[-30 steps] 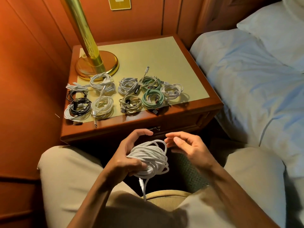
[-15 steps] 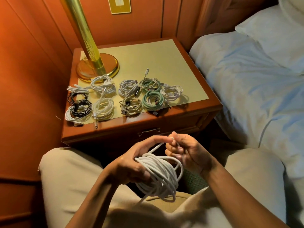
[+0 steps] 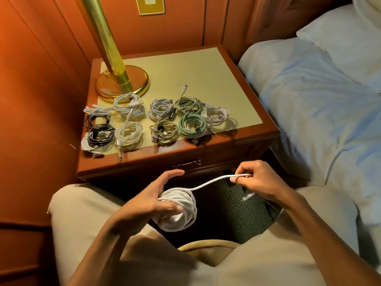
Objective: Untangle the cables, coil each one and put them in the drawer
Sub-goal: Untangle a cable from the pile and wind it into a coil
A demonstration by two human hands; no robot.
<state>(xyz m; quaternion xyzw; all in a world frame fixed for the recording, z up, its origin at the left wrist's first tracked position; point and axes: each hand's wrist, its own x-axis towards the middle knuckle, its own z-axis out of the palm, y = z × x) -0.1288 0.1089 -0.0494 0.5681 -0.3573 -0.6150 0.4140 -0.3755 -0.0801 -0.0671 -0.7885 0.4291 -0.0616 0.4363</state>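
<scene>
My left hand [image 3: 150, 203] holds a thick white cable coil [image 3: 181, 211] above my lap, thumb pressed on the loops and index finger stretched out. A free strand runs from the coil up and right to my right hand [image 3: 255, 180], which pinches its end. Several coiled cables lie on the nightstand [image 3: 206, 75]: white ones [image 3: 128, 105], a black one [image 3: 101, 133], two green ones [image 3: 191, 126] and a beige one [image 3: 164, 131]. The drawer [image 3: 186, 163] below the top is closed, with its metal handle showing.
A brass lamp base [image 3: 122, 83] stands at the nightstand's back left corner. Wood panelling closes in the left side and back. A bed with white sheets [image 3: 319, 100] lies on the right. My knees flank a dark carpet patch [image 3: 237, 209].
My right hand took the cable's free end and pulled it out to the right, away from the coil. The left hand kept hold of the coil and turned it slightly.
</scene>
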